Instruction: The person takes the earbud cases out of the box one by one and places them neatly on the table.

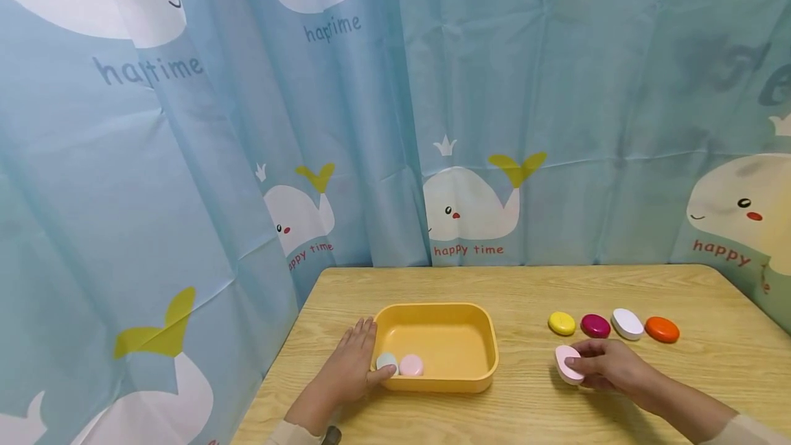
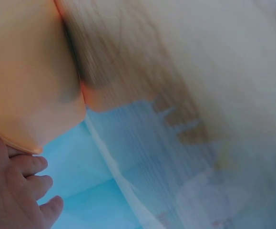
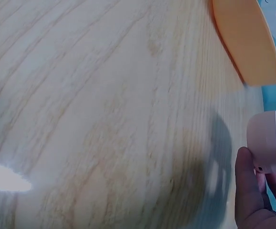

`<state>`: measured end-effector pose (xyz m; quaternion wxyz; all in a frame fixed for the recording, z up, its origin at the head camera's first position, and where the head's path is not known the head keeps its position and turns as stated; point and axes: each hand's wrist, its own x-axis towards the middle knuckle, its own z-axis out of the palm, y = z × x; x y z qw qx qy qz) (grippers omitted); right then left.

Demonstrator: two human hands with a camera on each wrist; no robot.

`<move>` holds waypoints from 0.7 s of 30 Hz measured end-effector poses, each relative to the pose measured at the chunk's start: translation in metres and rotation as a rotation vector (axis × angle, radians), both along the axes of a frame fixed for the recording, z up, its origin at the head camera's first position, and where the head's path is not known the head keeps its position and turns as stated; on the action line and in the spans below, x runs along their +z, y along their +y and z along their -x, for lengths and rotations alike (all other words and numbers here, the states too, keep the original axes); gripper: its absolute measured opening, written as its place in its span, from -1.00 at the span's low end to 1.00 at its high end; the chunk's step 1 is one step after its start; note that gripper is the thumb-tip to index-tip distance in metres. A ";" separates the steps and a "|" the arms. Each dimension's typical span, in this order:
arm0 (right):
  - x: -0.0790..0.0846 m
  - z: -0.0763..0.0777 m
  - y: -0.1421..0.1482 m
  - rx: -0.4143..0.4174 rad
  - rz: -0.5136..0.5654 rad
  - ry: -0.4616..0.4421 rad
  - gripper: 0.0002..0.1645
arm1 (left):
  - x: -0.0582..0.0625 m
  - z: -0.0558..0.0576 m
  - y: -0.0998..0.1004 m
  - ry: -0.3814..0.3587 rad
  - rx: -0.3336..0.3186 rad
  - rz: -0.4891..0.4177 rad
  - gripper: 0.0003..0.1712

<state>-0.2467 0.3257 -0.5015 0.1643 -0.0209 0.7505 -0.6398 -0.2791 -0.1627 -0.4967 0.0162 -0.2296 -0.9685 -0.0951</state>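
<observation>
Wood makes up the table (image 1: 525, 417), and a yellow box (image 1: 451, 384) sits on it. Closest are two light sleeves: the left sleeve (image 1: 295, 434) is near the box's front left corner, and the right sleeve (image 1: 750, 431) is well off to the box's right.

Next, the left hand (image 1: 353, 362) rests on the left side of the box. Its grip is wide, with straight fingers along the outside and the thumb across the front corner. Off to the right of the box, the right hand (image 1: 612, 366) has a narrow grip. It pinches a light pink piece (image 1: 567, 374), which is tipped up on its side.

Two round pieces lie in the front left part of the box. A gray piece (image 1: 386, 360) is by the thumb, and a pink piece (image 1: 410, 365) is just beside it.

A bit farther back, to the right of the box, four pieces make a row: yellow (image 1: 562, 323), dark pink (image 1: 596, 325), white (image 1: 627, 324) and orange (image 1: 662, 329).

Behind the box hangs a blue curtain (image 1: 581, 101) with white whales (image 1: 478, 208) and the words "happy time" (image 1: 468, 250).
</observation>
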 end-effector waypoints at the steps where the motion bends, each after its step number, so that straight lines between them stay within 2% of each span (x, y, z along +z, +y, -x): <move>1: -0.001 0.000 0.000 -0.002 -0.001 0.001 -0.38 | 0.000 0.000 0.000 0.000 -0.001 0.000 0.13; 13: -0.003 0.001 0.009 -0.003 0.017 0.004 -0.41 | 0.001 0.000 0.001 -0.023 0.013 0.010 0.16; 21: -0.008 0.001 0.007 -0.041 -0.046 0.015 -0.39 | 0.001 -0.001 0.002 -0.030 0.021 0.018 0.15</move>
